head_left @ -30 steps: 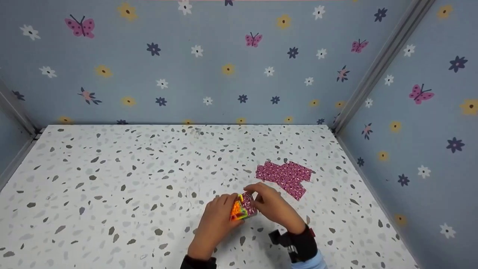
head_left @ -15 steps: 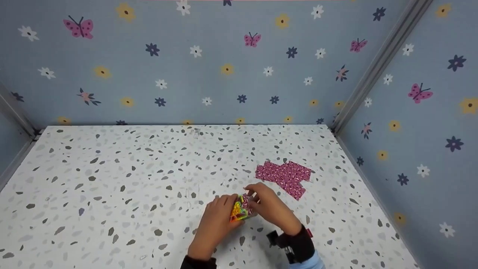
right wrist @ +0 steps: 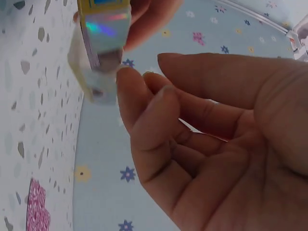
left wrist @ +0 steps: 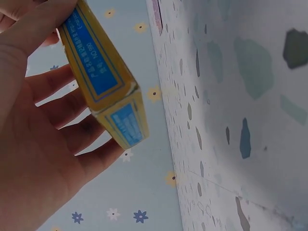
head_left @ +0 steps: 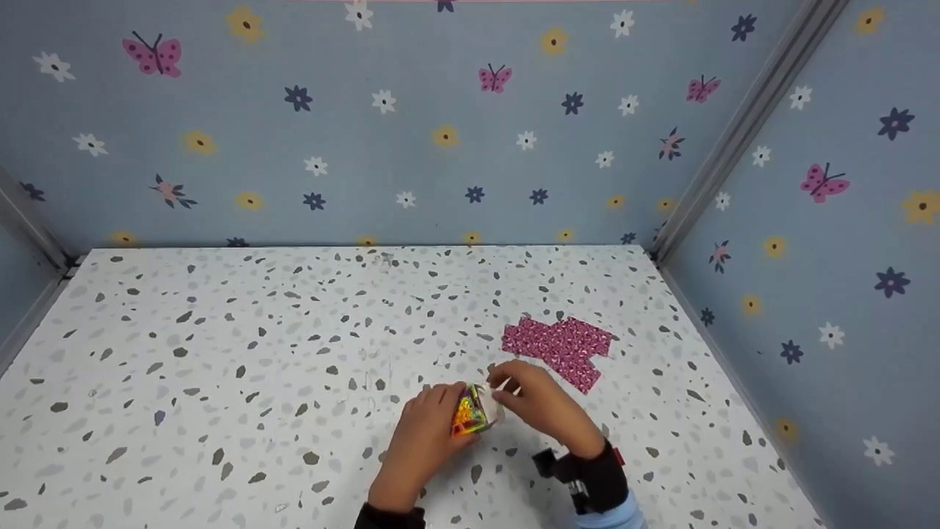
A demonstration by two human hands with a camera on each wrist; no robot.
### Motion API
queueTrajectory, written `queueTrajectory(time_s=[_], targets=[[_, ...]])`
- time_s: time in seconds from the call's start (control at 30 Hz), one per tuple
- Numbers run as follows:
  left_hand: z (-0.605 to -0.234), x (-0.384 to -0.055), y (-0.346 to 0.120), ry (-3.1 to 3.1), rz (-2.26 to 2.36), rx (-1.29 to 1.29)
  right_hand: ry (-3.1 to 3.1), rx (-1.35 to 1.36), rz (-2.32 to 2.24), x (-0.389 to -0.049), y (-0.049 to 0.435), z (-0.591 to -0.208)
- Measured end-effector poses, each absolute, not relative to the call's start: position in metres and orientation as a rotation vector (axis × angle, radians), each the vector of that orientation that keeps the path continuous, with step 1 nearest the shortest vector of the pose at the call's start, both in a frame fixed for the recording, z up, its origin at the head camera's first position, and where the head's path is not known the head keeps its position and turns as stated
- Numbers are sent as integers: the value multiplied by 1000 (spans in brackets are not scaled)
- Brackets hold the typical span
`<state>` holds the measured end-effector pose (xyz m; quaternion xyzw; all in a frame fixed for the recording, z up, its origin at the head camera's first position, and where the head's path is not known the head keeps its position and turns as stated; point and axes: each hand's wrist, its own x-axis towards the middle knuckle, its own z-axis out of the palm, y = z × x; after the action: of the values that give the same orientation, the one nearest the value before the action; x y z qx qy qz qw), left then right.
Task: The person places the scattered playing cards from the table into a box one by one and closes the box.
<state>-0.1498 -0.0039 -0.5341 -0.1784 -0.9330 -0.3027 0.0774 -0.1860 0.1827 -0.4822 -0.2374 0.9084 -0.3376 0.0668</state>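
My left hand (head_left: pixel 426 430) grips a small card box (head_left: pixel 468 413) above the table, its thumb and fingers round the sides. In the left wrist view the box shows yellow faces with blue printed panels; its head-view face is shiny orange and green. A pale flap (head_left: pixel 490 405) stands out from the right end of the box. My right hand (head_left: pixel 540 400) is at that end, a bent fingertip right at the flap and the thumb apart from the fingers. Card edges (right wrist: pixel 92 50) show at the box's mouth in the right wrist view.
Several pink-patterned playing cards (head_left: pixel 562 349) lie overlapping, backs up, on the speckled white table (head_left: pixel 257 353), just beyond the right hand. Blue flower-print walls (head_left: pixel 411 88) rise behind and to the right.
The pink-backed cards sticking out of the box have slid inside it, and the pale flap now shows there. My right hand has eased slightly back; the left hand keeps its grip.
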Motion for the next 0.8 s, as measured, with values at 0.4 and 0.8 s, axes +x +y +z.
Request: queueTrajectory(time_s=[0.4, 0.8], targets=[[-534, -148, -4, -2808, -895, -547, 2937, -136, -1077, -217, 259, -496], [-535, -148, -4, -2815, -909, -542, 2825, 183, -790, -235, 304, -533]])
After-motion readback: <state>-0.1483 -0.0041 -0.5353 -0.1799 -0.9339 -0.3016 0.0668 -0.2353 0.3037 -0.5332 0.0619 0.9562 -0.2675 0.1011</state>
